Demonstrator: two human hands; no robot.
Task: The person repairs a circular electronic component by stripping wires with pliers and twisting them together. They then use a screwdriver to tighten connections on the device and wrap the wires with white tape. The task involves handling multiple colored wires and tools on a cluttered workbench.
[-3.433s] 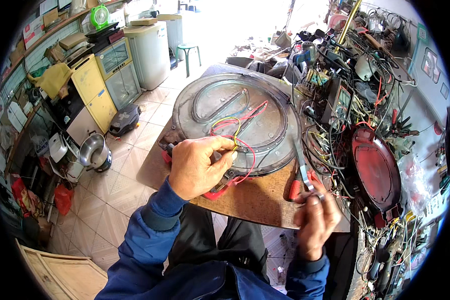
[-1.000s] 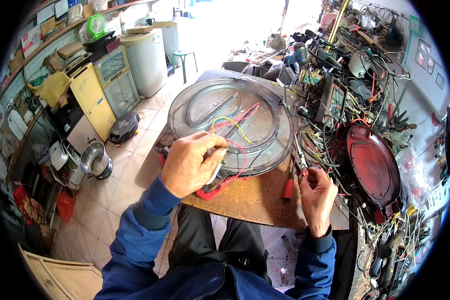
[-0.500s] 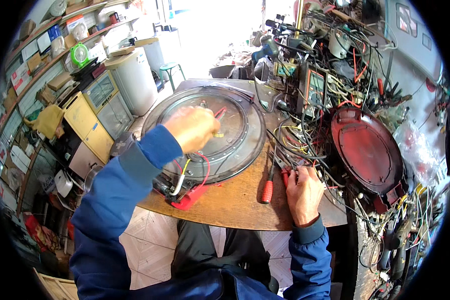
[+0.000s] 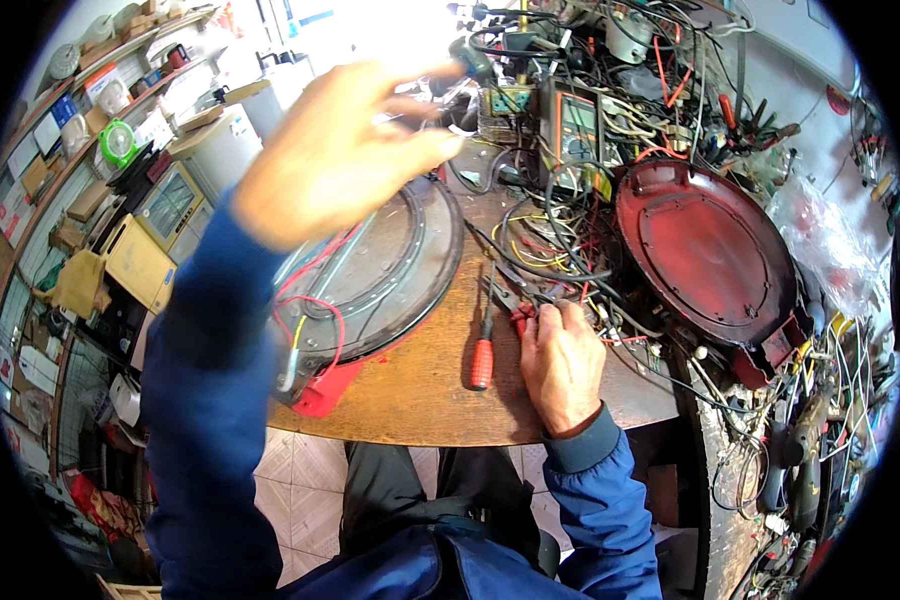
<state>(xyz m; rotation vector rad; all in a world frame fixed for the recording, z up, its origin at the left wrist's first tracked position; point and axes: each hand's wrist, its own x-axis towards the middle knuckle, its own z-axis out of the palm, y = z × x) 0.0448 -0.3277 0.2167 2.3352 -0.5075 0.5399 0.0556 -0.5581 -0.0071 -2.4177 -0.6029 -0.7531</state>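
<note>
My left hand (image 4: 340, 150) is raised and blurred above the round grey appliance base (image 4: 395, 270), with its fingers spread and nothing in it. Red, yellow and grey wires (image 4: 310, 320) run over the base to a red bracket (image 4: 322, 388) at its near edge. My right hand (image 4: 560, 365) lies on the wooden table (image 4: 420, 400). Its fingers are curled over the red-handled pliers (image 4: 518, 310). A red-handled screwdriver (image 4: 482, 355) lies just to the left of that hand.
A round red lid (image 4: 710, 250) sits to the right amid tangled wires (image 4: 560, 240). A multimeter (image 4: 576, 125) stands at the back. Tools and cables crowd the right bench. Shelves and small appliances (image 4: 170, 200) line the floor at left.
My left hand has lifted off the grey base and its wires and moved up and toward the far side. My right hand has stayed on the table by the pliers. The view has shifted right.
</note>
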